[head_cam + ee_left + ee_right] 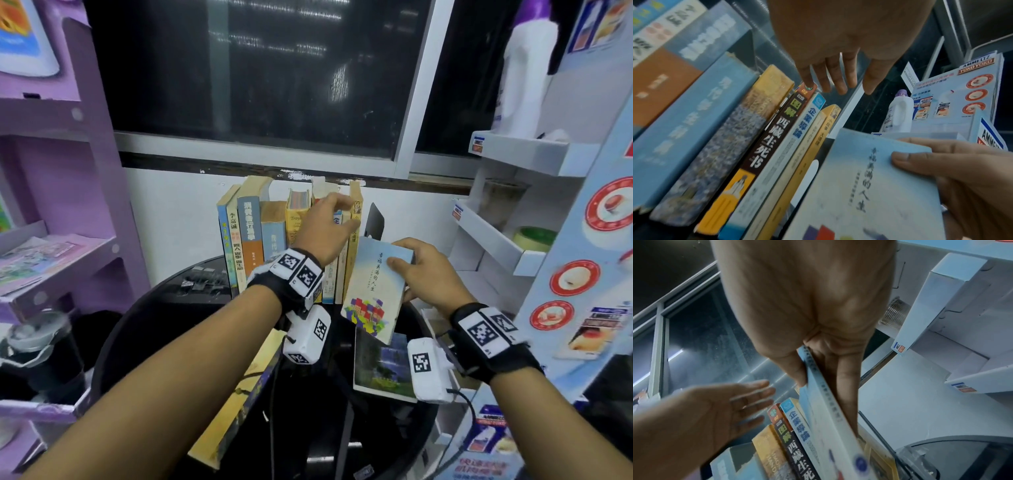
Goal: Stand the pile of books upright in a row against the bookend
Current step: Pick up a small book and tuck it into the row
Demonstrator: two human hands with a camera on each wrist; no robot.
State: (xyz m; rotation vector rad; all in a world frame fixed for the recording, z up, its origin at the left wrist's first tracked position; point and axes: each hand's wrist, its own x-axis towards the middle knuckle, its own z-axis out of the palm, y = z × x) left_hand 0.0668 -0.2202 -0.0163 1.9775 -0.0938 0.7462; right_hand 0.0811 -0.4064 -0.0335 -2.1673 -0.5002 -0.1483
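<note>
Several books stand upright in a row [253, 233] at the back of a round black table [154, 325], spines toward me. A black bookend [375, 219] stands just right of the row. My left hand [329, 219] reaches over the tops of the row's right-end books with fingers [840, 78] straight. My right hand [421, 274] grips a light-blue book [370, 294] tilted beside the row's right end, thumb on its cover [869, 186], fingers behind it [844, 386]. Two more books lie flat: a landscape-cover book [380, 366] and a yellow-edged book [239, 394].
A purple shelf unit [68, 171] stands close on the left. A white and blue display stand [513, 240] with a white bottle [527, 75] crowds the right. A dark window and white wall sit right behind the row. A dark flask [41, 353] stands at lower left.
</note>
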